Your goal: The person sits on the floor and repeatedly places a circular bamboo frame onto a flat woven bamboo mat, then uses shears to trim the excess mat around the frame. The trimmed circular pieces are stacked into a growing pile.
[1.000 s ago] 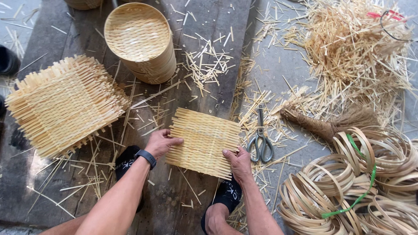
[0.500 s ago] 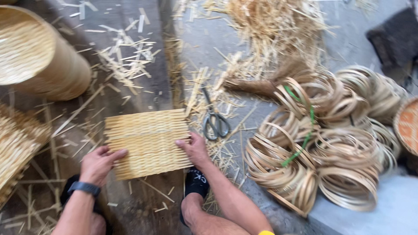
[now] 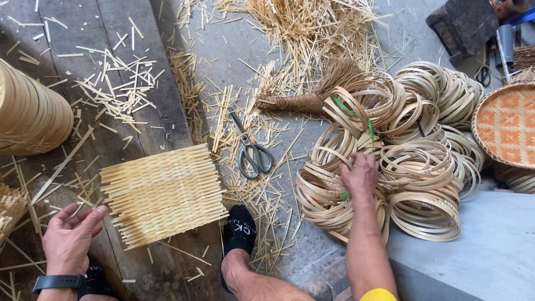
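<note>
Bamboo hoops (image 3: 390, 167), bundled in coils with green ties, lie heaped on the grey floor (image 3: 223, 50) to your right, and your right hand (image 3: 361, 175) rests on top of the heap near its front. Its fingertips are buried among the rings, so you cannot tell whether that grip has closed on 1 hoop or only presses on the pile. Your left hand (image 3: 69, 239) lies well apart from the heap, its grip wide and flat with the thumb touching the left edge of the square woven mat (image 3: 161, 195); it holds nothing. The mat sits on the dark planks (image 3: 111, 33) between your 2 hands, just left of your foot in a black sock (image 3: 239, 231). Scissors (image 3: 252, 150) lie on scattered splints between the mat and the hoops, and a fibre brush (image 3: 312, 95) lies just behind the heap. At the left edge a round woven basket (image 3: 30, 114) is cut off, as is another woven piece (image 3: 8, 209) below it. At the right edge an orange-patterned tray (image 3: 507, 125) is partly out of view, and the clutter in the far right corner is too small to make out.
</note>
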